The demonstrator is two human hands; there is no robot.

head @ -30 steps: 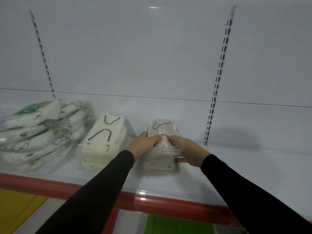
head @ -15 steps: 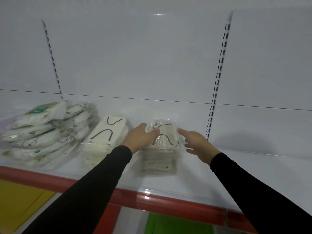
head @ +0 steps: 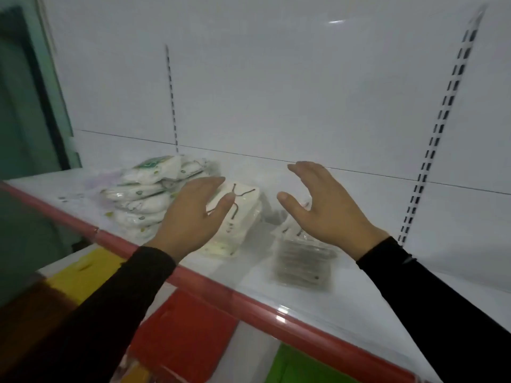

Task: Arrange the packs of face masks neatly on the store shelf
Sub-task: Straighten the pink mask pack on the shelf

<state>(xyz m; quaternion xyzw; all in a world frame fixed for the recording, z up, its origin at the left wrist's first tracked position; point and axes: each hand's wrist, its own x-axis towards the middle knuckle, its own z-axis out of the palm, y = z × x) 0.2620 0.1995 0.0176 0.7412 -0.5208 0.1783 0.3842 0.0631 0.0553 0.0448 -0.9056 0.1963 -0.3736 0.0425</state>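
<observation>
Three lots of face mask packs lie on the white shelf (head: pixel 359 294): a grey pack (head: pixel 302 265) at the right, a cream pack (head: pixel 240 217) with dark ear loops in the middle, and a heap of white packs (head: pixel 143 200) with green print at the left; the left hand (head: pixel 193 217) is spread over the near side of the cream pack, fingers loose, gripping nothing; the right hand (head: pixel 326 208) hangs above the grey pack, fingers apart and empty; both sleeves are black; a red strip (head: pixel 265 316) edges the shelf front; slotted rails (head: pixel 439 125) run up the white back wall.
</observation>
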